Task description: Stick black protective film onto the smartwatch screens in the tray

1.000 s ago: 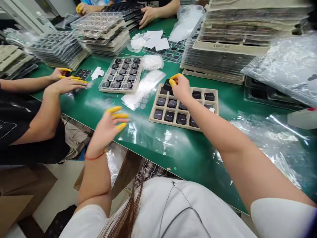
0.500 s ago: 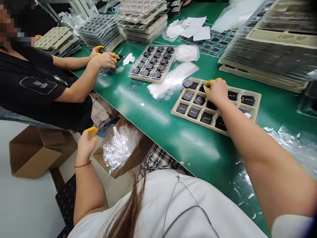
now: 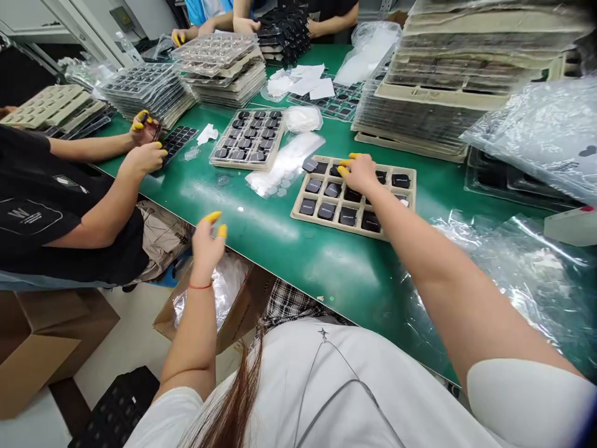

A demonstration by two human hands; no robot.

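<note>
A right hand point(image 3: 358, 175), its fingertips sheathed in yellow finger cots point(image 3: 344, 171), is curled down over the top row of a rectangular beige moulded-pulp tray point(image 3: 409, 202); whether a piece is grasped beneath the fingers cannot be told. Square black pieces point(image 3: 326, 211) are seated in the tray's cells, each marked with pale lettering too small to be read. The tray's long axis is laid left to right in view across a green-topped workbench point(image 3: 275, 249). Left of the tray, a left hand point(image 3: 208, 249) with a red string bracelet point(image 3: 200, 287) is held up, fingers parted and empty, over the bench's near edge. Farther left of the tray, a co-worker's yellow-tipped hands point(image 3: 144, 127) are held at a clear plastic tray of black pieces point(image 3: 180, 140).
</note>
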